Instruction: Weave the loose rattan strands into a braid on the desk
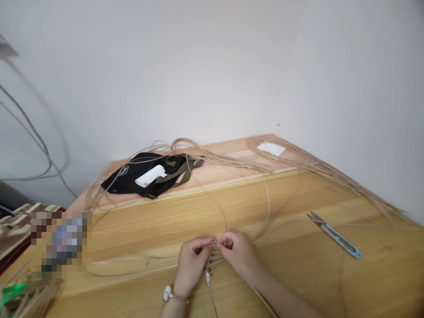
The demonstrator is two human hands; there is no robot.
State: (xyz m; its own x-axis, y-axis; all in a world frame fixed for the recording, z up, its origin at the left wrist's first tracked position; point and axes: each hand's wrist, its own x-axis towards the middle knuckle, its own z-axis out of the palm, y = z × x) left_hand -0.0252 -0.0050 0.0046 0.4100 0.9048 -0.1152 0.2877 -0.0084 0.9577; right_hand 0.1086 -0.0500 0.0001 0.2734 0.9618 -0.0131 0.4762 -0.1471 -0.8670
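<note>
A small braided piece of thin tan strips (208,266) lies between my hands near the table's front, with a white wrapped bit (207,277) low on it. My left hand (194,263), with a watch at the wrist, is closed in a pinch at the piece's upper end. Opposite it, thumb and finger of my right hand (236,251) pinch the strips at the same end. The fingertips of the two hands almost meet. Loose strip ends fan out left, right and toward me. Exactly how the strips cross under the fingers is too small to make out.
Blue thread snips (339,238) lie to the right on the wooden table (149,229). At the back are a black bag (129,174) with white paper (150,176), long bundled strips (228,161) and a white sheet (271,148). A pixelated object (64,245) sits at left.
</note>
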